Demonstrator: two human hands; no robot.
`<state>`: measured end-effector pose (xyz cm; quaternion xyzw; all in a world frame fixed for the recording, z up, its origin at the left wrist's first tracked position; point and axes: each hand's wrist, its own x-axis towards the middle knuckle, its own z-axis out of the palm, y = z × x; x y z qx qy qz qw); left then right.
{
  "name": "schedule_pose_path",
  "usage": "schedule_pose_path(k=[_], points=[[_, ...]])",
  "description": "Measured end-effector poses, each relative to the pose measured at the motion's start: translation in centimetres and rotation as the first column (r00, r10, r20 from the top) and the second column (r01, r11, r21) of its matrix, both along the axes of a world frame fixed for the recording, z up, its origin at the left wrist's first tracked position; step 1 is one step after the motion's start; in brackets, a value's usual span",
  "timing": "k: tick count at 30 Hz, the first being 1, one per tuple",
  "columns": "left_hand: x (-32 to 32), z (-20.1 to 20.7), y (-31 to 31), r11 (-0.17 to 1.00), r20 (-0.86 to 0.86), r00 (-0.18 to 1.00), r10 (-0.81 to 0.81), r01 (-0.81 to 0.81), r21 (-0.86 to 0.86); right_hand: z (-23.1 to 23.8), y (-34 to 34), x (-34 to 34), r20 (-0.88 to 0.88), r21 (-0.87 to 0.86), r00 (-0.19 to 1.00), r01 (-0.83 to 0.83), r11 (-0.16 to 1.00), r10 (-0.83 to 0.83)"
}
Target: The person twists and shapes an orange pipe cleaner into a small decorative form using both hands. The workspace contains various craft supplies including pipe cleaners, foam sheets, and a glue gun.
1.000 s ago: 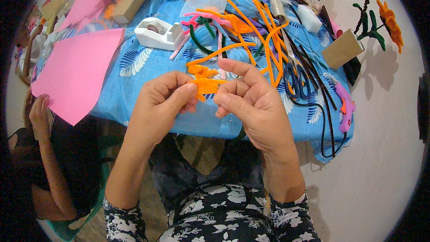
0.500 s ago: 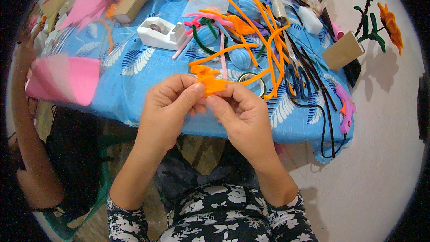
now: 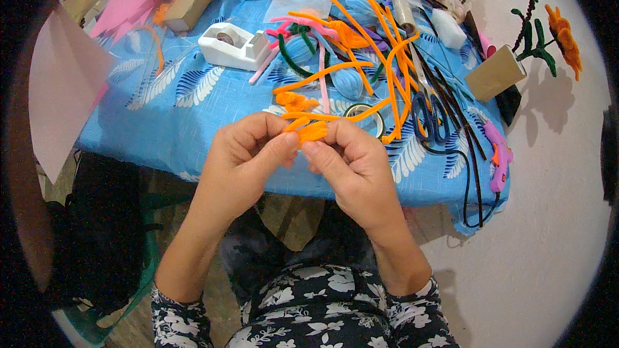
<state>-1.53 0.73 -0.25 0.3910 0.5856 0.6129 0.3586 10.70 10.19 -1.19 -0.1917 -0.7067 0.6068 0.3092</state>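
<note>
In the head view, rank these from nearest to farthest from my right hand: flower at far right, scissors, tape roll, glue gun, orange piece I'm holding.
From your right hand:
1. Orange piece: pinched in it.
2. Tape roll: just above it.
3. Scissors: up and right.
4. Glue gun: table's right edge.
5. Flower: far upper right.

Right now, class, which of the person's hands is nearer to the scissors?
Right. The right hand is left of the scissors and closer to the person's body; the left hand is farther left, beyond the right hand.
</note>
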Motion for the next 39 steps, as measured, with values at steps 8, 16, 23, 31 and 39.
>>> schedule_pose_path(k=[8, 16, 23, 31, 39], points=[[0.7, -0.8, 0.3, 0.989, -0.177, 0.979, 0.104, -0.083, 0.124, 0.6, -0.3, -0.2, -0.101, -0.233, 0.993, -0.076, 0.969, 0.053], [0.2, -0.6, 0.2, 0.989, -0.302, 0.951, 0.064, -0.02, 0.148, 0.5, 0.1, 0.2, -0.191, -0.496, 0.971, -0.222, 0.839, 0.144], [-0.4, 0.0, -0.4, 0.997, -0.336, 0.94, -0.056, 0.07, 0.031, 0.4, 0.6, 0.3, -0.066, -0.468, 0.978, -0.206, 0.86, 0.199], [-0.6, 0.2, -0.5, 0.993, -0.164, 0.983, -0.086, 0.072, -0.089, 0.9, 1.3, 0.0, 0.125, -0.087, 0.98, -0.144, 0.986, 0.154], [-1.3, 0.5, -0.7, 0.971, -0.168, 0.967, -0.192, 0.161, -0.179, 1.8, 1.6, -0.1, 0.247, 0.044, 0.955, -0.182, 0.982, 0.166]])
